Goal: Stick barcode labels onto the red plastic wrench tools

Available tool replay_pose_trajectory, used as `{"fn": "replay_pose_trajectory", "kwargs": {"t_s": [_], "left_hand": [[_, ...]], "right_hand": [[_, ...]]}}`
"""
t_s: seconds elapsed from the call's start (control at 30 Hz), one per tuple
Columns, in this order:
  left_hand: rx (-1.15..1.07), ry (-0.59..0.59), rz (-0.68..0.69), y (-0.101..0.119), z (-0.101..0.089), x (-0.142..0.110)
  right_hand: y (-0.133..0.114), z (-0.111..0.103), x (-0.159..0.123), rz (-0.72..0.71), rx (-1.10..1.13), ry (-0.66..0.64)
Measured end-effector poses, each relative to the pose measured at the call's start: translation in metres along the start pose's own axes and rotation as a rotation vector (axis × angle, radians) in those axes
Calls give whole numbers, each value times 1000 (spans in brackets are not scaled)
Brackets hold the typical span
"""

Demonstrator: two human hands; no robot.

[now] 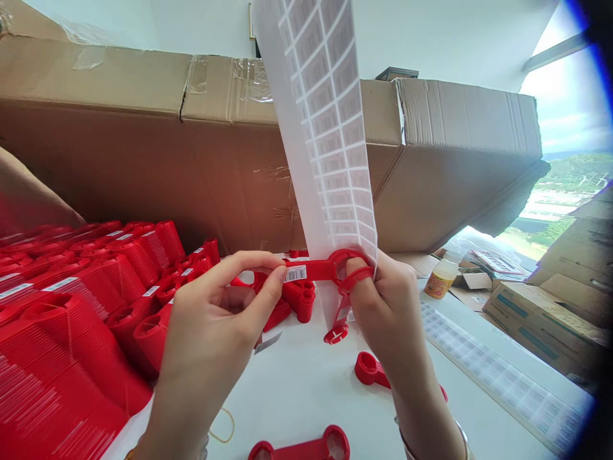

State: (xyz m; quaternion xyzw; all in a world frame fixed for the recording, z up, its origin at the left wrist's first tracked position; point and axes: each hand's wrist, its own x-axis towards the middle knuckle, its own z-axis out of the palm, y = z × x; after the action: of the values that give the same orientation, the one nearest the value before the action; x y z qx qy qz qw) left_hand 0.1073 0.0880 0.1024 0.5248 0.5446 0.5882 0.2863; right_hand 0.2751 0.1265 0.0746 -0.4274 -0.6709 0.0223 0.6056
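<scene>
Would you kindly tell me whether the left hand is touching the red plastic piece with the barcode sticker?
Touching: the head view shows the left hand pinching the red plastic piece beside its barcode sticker.

At 12 o'clock the label sheet runs off the picture's edge; at 6 o'clock the edge cuts off a red plastic piece. The barcode label's digits are too small to read, and the right hand covers the sheet's lower corner.
</scene>
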Motion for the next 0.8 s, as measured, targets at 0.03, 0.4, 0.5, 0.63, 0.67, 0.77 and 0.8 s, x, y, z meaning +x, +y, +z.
{"fn": "replay_pose_trajectory", "kwargs": {"t_s": [0.03,0.4,0.5,0.63,0.67,0.77,0.8], "left_hand": [[9,-2,0,0,0,0],[67,-8,126,-13,4,9],[113,3,167,-14,7,8],[224,38,180,-17,10,9],[245,53,190,-19,10,11],[359,128,262,-27,10,23],[423,158,283,-30,10,27]], "right_hand": [[0,0,0,-3,1,0],[-6,-2,-2,-3,57,4],[-7,-2,-2,13,90,-8],[-6,2,-2,76,137,-34],[-5,3,-1,91,143,-34],[3,7,2,139,162,-21],[5,8,3,154,176,-13]]}}
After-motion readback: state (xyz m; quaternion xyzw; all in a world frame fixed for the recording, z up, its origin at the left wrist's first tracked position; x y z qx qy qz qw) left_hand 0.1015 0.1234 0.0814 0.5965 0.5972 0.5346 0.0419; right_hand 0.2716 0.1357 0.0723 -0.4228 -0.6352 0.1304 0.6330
